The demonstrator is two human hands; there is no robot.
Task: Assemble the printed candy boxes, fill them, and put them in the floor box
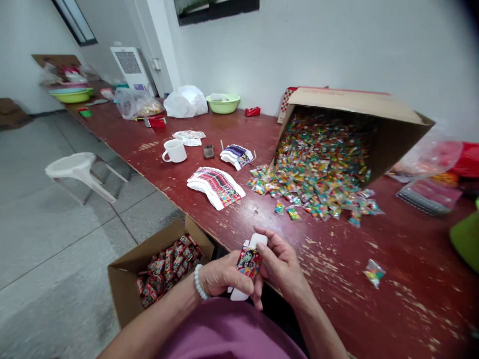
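Note:
A small red printed box [249,262] with white end flaps open at top and bottom is between my two hands. My left hand [226,274] grips its lower left side, thumb across the front. My right hand [279,259] pinches the upper right side at the top flap. Beyond them lies a fanned stack of flat red cartons [219,185]. Small clear packets of coloured candy [318,164] spill from a tipped cardboard box [396,112] onto the red table [277,309]. Filled red boxes [170,269] lie in an open carton [125,294] at the lower left.
A white mug [174,151], a small dark device [208,151] and a purple carton stack [236,156] stand farther back. One loose packet [373,273] lies at right. Green basins [223,103] and plastic bags line the wall; a white stool [80,169] stands left.

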